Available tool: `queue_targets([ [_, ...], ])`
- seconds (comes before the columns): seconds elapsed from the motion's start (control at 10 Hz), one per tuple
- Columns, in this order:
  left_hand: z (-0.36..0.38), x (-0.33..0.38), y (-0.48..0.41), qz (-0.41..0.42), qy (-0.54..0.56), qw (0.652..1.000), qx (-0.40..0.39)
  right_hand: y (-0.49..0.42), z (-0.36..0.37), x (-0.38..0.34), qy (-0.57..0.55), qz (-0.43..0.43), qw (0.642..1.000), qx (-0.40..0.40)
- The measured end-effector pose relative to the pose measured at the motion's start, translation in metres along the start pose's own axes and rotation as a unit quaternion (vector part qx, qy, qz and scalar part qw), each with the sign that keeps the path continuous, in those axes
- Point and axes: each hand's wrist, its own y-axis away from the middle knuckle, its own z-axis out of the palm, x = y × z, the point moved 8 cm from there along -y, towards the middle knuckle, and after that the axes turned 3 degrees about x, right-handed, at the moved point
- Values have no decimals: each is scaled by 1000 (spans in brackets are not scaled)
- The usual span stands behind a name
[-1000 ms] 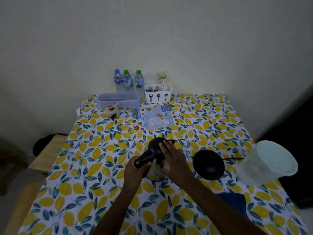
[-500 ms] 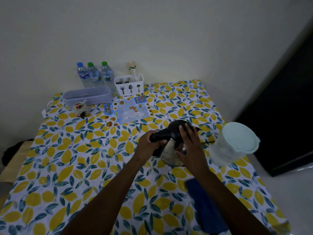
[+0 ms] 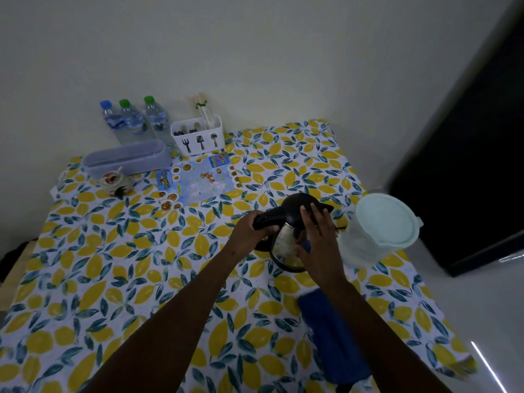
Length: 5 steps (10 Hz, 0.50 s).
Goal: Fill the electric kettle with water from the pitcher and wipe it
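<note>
The steel electric kettle (image 3: 285,241) with a black lid and handle is tilted above its black base, which peeks out under it at the table's right side. My left hand (image 3: 249,231) grips the black handle. My right hand (image 3: 319,236) lies against the kettle's lid and side. The translucent pitcher (image 3: 377,231) with a pale green lid stands just right of the kettle. A dark blue cloth (image 3: 331,338) lies on the table below my right forearm.
The table has a lemon-print cover (image 3: 113,265). At the back stand three water bottles (image 3: 133,120), a white cutlery holder (image 3: 200,136), a long lidded box (image 3: 124,158), a small cup (image 3: 113,181) and a blue leaflet (image 3: 198,180). The table's right edge drops to a pale floor.
The view swung left to right. The kettle was carried from the table's middle over to the black base beside the pitcher, both hands staying on it.
</note>
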Motion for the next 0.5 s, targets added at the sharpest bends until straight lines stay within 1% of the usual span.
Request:
queue_targets([
  [0.2, 3, 2, 3, 16, -40, 999, 5, 1, 1, 1, 5, 0, 1000, 2],
  [0.3, 2, 2, 4, 11, -46, 999, 16, 0, 0, -1, 0, -4, 1000, 9],
  [0.4, -1, 9, 13, 56, -66, 996, 37, 6, -4, -3, 6, -1, 1000, 21],
  [0.5, -8, 14, 21, 91, -87, 991, 46, 6, -8, -7, 42, -18, 998, 50],
])
